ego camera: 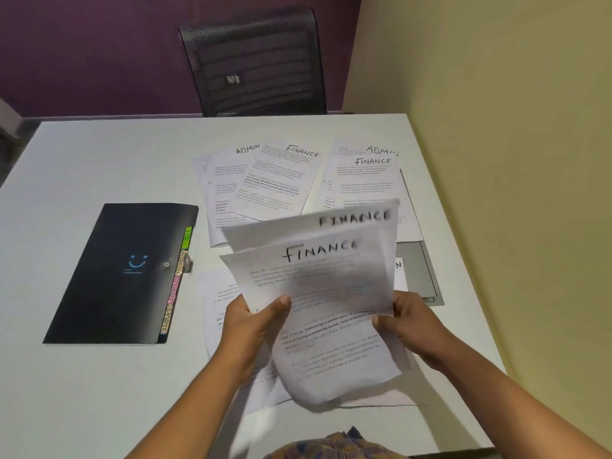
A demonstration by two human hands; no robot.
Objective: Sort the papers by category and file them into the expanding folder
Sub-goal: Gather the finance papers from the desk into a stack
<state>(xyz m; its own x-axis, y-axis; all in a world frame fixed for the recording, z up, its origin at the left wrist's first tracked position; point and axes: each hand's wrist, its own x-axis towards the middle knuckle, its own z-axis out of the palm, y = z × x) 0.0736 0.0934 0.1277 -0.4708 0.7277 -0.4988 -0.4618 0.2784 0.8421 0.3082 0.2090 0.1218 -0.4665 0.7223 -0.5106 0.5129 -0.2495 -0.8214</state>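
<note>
I hold two white sheets headed FINANCE [318, 276] upright above the table, one behind the other. My left hand [255, 323] grips their left edge with the thumb on the front sheet. My right hand [407, 319] grips their right edge. The black expanding folder [122, 273] lies shut on the table to the left, with coloured index tabs [177, 279] along its right side. More sheets headed ADMIN [218, 180] and FINANCE [278, 183] lie spread behind the held ones. Another pile [367, 180] lies at the right, and further sheets [218, 293] lie flat under my hands.
The white table [99, 160] ends at a yellow wall [513, 160] on the right. A black mesh chair [255, 61] stands behind the far edge. A grey folder or tray [420, 270] lies under the right-hand papers.
</note>
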